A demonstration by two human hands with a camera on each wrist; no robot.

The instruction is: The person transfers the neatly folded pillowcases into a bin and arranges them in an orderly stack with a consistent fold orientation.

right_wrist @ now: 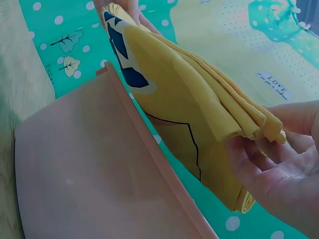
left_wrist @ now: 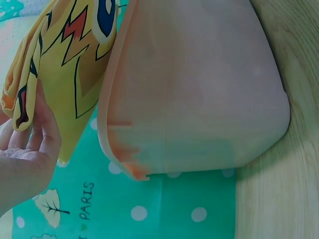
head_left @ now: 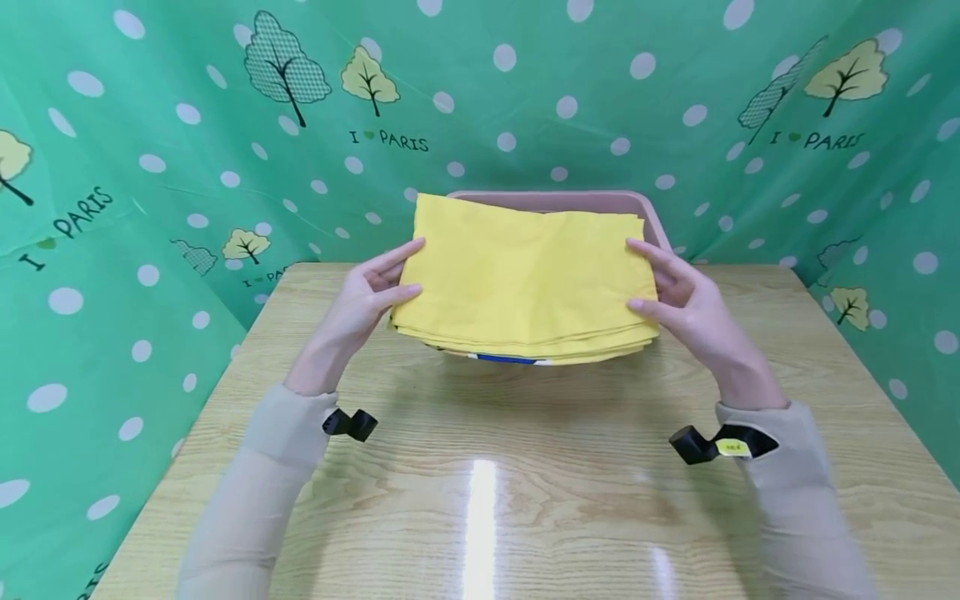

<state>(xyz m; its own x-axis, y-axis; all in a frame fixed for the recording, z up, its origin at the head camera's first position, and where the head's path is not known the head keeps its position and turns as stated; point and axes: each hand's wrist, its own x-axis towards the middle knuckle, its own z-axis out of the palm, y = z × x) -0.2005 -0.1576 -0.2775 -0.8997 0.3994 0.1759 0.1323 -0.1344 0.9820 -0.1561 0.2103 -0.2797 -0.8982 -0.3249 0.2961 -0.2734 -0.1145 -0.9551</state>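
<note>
A folded yellow cloth (head_left: 525, 275) in several layers is held up between both hands, over the near part of a pinkish plastic bin (head_left: 600, 201). My left hand (head_left: 360, 293) pinches its left edge, thumb on top and other fingers along the side and beneath. On the opposite edge, my right hand (head_left: 693, 308) grips the layers the same way. The wrist views show the cloth's underside, printed with black lines, blue and white shapes and a red zigzag. In the right wrist view the cloth slants above the bin's rim (right_wrist: 149, 144). The bin's inside is mostly hidden.
The bin stands at the back of a light wooden table (head_left: 420, 500). Behind it and at both sides hangs a green dotted curtain (head_left: 510, 100) with tree prints. A small black wrist camera (head_left: 350, 424) sits on the left sleeve, another (head_left: 697, 445) on the right.
</note>
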